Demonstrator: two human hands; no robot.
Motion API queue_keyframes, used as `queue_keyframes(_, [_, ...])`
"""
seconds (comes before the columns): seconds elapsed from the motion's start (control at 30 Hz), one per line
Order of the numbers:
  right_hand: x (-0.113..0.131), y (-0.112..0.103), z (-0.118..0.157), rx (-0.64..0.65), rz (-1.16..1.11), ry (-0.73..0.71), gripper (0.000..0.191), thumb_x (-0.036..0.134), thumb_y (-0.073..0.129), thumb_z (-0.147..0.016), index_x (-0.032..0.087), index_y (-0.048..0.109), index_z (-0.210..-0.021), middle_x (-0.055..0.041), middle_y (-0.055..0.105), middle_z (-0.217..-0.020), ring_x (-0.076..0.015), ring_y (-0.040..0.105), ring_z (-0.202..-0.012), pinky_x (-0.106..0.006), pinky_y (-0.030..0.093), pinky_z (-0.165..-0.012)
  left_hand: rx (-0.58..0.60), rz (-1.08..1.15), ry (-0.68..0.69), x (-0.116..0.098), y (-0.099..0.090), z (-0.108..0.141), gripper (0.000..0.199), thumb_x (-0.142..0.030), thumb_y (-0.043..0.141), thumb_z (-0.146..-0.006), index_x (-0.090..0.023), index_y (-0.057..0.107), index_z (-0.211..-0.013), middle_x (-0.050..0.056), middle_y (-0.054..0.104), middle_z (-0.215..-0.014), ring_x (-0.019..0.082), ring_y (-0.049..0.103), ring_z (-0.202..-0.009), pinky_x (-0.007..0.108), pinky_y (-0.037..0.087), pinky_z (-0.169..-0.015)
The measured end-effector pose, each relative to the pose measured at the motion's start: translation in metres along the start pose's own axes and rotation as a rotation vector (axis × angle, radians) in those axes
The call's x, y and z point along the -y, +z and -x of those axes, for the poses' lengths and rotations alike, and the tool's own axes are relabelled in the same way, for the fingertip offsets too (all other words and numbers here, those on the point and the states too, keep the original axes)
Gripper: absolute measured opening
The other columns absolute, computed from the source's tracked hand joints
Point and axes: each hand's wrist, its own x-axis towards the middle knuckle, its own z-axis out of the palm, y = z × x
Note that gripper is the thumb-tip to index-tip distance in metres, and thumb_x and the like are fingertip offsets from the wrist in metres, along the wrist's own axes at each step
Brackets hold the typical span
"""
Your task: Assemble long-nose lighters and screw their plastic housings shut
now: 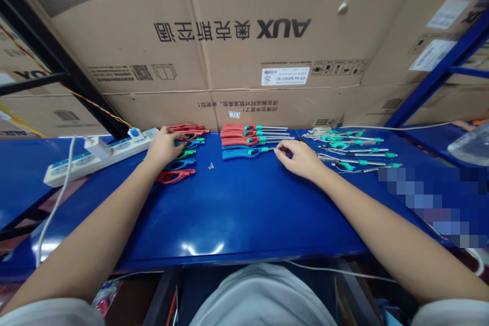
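Note:
My left hand [166,145] is over a stack of coloured lighter handles at the left, its fingers bent and closed on one of them; the fingertips are partly hidden. A red handle [175,176] and a blue handle [181,164] lie just below it. In the middle is a row of long-necked lighters with metal rods, red ones [239,141] behind and a blue lighter [240,153] in front. My right hand [296,159] pinches the rod end of that blue lighter, which lies on the blue table [244,209].
Metal rods with green parts and thin wires [355,153] lie spread at the right. Small pale pins [211,166] sit between the handles and lighters. A white power strip [103,158] with plugs and cables is at the left. A large cardboard box [229,76] stands behind the table.

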Motion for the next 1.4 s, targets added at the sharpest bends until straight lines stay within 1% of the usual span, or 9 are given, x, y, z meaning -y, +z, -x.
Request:
queue_keyframes(0.43, [-0.002,0.0,0.0,-0.007,0.005,-0.063,0.019,0.026,0.051,-0.092,0.021,0.062,-0.078,-0.0054,0.068,-0.079,-0.0214,0.062,-0.079,-0.035,0.048,-0.077,-0.062,-0.005,-0.022,-0.005,-0.005,0.004,0.029,-0.035,0.057,-0.091,-0.012,0.072,-0.101,0.013,0.06,-0.117,0.03,0.06,-0.107,0.04,0.046,-0.094])
queue_keyframes(0.67, [0.001,-0.001,0.001,-0.063,-0.002,-0.08,0.019,0.027,0.051,-0.094,0.02,0.063,-0.082,-0.0077,0.065,-0.094,-0.02,0.06,-0.08,-0.035,0.049,-0.075,-0.199,0.024,-0.019,-0.015,-0.016,0.005,0.025,-0.032,0.055,-0.094,-0.013,0.07,-0.101,0.014,0.059,-0.118,0.032,0.057,-0.113,0.044,0.046,-0.098])
queue_keyframes(0.77, [0.004,-0.009,0.0,-0.149,0.04,-0.133,0.016,0.025,0.051,-0.093,0.02,0.064,-0.086,-0.0099,0.063,-0.102,-0.0213,0.062,-0.086,-0.036,0.051,-0.078,-0.28,0.076,0.064,-0.042,-0.031,0.01,0.024,-0.033,0.055,-0.095,-0.014,0.069,-0.098,0.014,0.058,-0.124,0.033,0.053,-0.123,0.048,0.043,-0.106])
queue_keyframes(0.87, [0.006,-0.023,-0.001,-0.27,0.07,-0.157,0.015,0.025,0.051,-0.094,0.02,0.064,-0.089,-0.0108,0.061,-0.104,-0.0224,0.063,-0.09,-0.037,0.051,-0.08,-0.298,0.161,0.219,-0.089,-0.047,0.029,0.019,-0.037,0.058,-0.095,-0.02,0.067,-0.094,0.009,0.057,-0.131,0.029,0.054,-0.125,0.044,0.043,-0.111])
queue_keyframes(0.97, [0.007,-0.032,-0.001,-0.359,0.042,-0.141,0.015,0.026,0.05,-0.096,0.021,0.063,-0.09,-0.0104,0.061,-0.103,-0.0213,0.062,-0.087,-0.036,0.052,-0.079,-0.089,0.363,0.514,-0.137,-0.049,0.063,0.017,-0.034,0.054,-0.098,-0.022,0.066,-0.093,0.008,0.059,-0.13,0.027,0.057,-0.126,0.043,0.047,-0.109])
queue_keyframes(1.03, [0.007,-0.032,0.0,-0.375,0.027,-0.153,0.014,0.026,0.051,-0.095,0.02,0.063,-0.089,-0.0102,0.061,-0.101,-0.0209,0.062,-0.086,-0.036,0.052,-0.079,0.076,0.398,0.604,-0.158,-0.039,0.084,0.016,-0.03,0.056,-0.098,-0.022,0.068,-0.09,0.008,0.059,-0.134,0.026,0.062,-0.12,0.043,0.052,-0.104])
queue_keyframes(1.2, [0.016,-0.023,0.001,-0.193,-0.252,-0.242,0.012,0.022,0.057,-0.093,0.019,0.065,-0.083,-0.0062,0.061,-0.092,-0.0156,0.058,-0.075,-0.031,0.05,-0.069,0.11,0.399,0.646,-0.168,0.002,0.1,0.007,-0.02,0.064,-0.094,-0.019,0.071,-0.093,0.012,0.064,-0.133,0.03,0.061,-0.124,0.051,0.048,-0.108])
queue_keyframes(1.3, [0.025,-0.016,0.006,0.04,-0.441,-0.228,0.008,0.023,0.063,-0.091,0.019,0.067,-0.085,-0.0044,0.059,-0.095,-0.0111,0.054,-0.068,-0.027,0.047,-0.061,0.095,0.484,0.602,-0.164,0.018,0.093,0.005,-0.019,0.069,-0.091,-0.018,0.073,-0.09,0.012,0.066,-0.128,0.029,0.065,-0.118,0.047,0.052,-0.103])
queue_keyframes(1.4, [0.031,-0.008,0.011,0.323,-0.402,-0.263,0.01,0.026,0.069,-0.088,0.02,0.07,-0.096,-0.0045,0.058,-0.106,-0.0109,0.055,-0.074,-0.027,0.049,-0.069,0.119,0.609,0.573,-0.161,0.025,0.089,0.005,-0.018,0.07,-0.09,-0.019,0.075,-0.089,0.009,0.069,-0.119,0.024,0.07,-0.107,0.038,0.057,-0.094])
